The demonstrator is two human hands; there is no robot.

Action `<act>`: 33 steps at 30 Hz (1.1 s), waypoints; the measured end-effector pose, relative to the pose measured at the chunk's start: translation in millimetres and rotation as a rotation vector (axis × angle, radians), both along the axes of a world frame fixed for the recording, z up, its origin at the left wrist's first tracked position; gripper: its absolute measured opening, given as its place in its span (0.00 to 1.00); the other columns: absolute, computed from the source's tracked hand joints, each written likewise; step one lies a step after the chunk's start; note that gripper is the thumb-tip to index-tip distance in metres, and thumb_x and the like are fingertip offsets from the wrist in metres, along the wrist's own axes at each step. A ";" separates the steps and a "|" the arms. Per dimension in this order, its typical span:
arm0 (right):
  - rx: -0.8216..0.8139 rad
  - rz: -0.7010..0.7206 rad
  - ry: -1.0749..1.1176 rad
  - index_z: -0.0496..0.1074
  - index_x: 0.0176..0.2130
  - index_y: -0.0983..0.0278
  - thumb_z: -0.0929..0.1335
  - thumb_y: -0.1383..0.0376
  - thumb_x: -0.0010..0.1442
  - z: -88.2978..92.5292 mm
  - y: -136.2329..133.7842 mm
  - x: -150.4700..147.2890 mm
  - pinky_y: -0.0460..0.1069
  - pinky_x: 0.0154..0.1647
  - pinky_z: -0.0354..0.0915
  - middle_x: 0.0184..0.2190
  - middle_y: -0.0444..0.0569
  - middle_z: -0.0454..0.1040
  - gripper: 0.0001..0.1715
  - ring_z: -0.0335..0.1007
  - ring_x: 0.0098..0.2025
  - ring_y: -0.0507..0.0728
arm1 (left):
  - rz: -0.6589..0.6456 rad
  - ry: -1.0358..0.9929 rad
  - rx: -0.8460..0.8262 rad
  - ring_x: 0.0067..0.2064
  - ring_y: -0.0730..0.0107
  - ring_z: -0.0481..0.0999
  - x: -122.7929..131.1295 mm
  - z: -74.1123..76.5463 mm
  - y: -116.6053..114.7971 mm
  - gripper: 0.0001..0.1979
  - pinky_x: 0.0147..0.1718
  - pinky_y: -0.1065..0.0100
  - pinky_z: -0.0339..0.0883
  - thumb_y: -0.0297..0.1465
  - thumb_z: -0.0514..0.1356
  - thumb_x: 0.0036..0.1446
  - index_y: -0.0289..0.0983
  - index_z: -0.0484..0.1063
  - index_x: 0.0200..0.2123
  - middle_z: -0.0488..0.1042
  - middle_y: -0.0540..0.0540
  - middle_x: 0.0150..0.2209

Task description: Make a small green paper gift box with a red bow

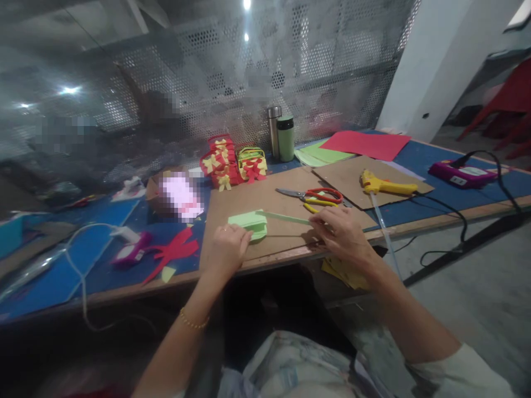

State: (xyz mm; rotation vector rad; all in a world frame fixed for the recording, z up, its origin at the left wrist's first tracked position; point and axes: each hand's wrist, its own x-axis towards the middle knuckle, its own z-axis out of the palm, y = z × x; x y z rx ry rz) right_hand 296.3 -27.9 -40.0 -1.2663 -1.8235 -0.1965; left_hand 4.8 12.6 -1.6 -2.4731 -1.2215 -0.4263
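Note:
My left hand [230,244] has its fingers closed on the near left side of a small light-green folded paper box [251,221] that rests on the cardboard sheet. A narrow green paper strip [286,217] runs from the top of the box to the right. My right hand [338,229] pinches the far end of that strip, holding it stretched slightly above the cardboard. Just beyond my right hand lies a pair of scissors [311,196] with red and yellow handles. What the strip's left end is fastened to cannot be made out.
A yellow glue gun [388,183] lies on cardboard [265,193] to the right. Decorated red paper boxes [222,160] and a green flask [285,139] stand behind. Red paper [367,145] lies back right, a red bow [174,251] at left. Cables hang over the table's front edge.

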 end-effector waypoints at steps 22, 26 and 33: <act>-0.043 -0.401 -0.376 0.77 0.39 0.61 0.62 0.64 0.72 28.1 -40.0 39.0 0.54 0.43 0.55 0.40 0.52 0.77 0.14 0.67 0.44 0.60 | -0.004 -0.163 -0.014 0.41 0.54 0.75 -2.7 -19.4 10.0 0.16 0.37 0.59 0.63 0.37 0.53 0.67 0.41 0.82 0.42 0.77 0.40 0.38; -0.078 -0.646 -0.374 0.78 0.40 0.64 0.62 0.64 0.70 41.7 -29.2 119.2 0.54 0.42 0.60 0.41 0.58 0.78 0.16 0.70 0.43 0.63 | -0.036 -0.263 -0.007 0.41 0.51 0.75 -6.8 -26.6 19.8 0.22 0.36 0.57 0.65 0.41 0.50 0.67 0.38 0.83 0.41 0.77 0.39 0.37; -0.362 -0.458 -0.290 0.76 0.53 0.63 0.66 0.65 0.58 8.7 43.0 210.4 0.60 0.56 0.68 0.56 0.60 0.76 0.24 0.72 0.56 0.68 | 0.051 -0.323 -0.167 0.44 0.51 0.74 0.0 -23.0 6.4 0.19 0.45 0.54 0.67 0.40 0.54 0.65 0.39 0.83 0.45 0.76 0.39 0.38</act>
